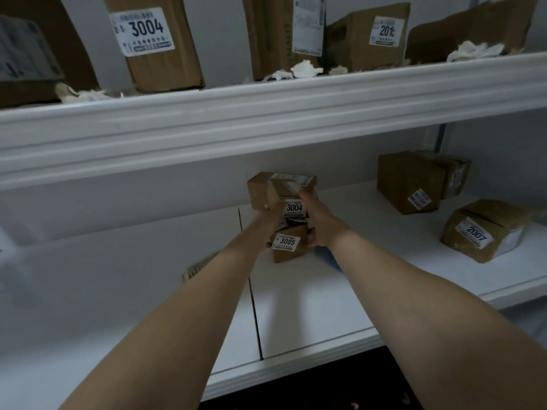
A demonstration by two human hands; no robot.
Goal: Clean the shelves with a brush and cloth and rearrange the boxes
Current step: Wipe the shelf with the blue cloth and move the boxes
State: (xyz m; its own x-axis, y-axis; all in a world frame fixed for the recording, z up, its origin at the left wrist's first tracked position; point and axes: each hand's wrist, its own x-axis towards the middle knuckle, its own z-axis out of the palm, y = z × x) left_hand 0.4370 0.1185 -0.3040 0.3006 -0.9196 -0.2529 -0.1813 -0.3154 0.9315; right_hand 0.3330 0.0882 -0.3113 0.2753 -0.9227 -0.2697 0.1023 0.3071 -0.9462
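Cardboard boxes (291,245) stacked, gripped btwn left hand (267,218) & right hand (321,224) fingers (305,198).

Most fingers of the left hand (268,216) and right hand (318,224) lie out of sight behind the stacked boxes (293,208), so neither grip can be made out. A brush (196,268) shows only a bristled end beside the left forearm, and a blue cloth (329,258) shows only a corner under the right. On the upper shelf (266,113), the leftmost box (26,54) is cut off and its label blurred, and the label beginning 201 (386,30) has an unreadable last digit.
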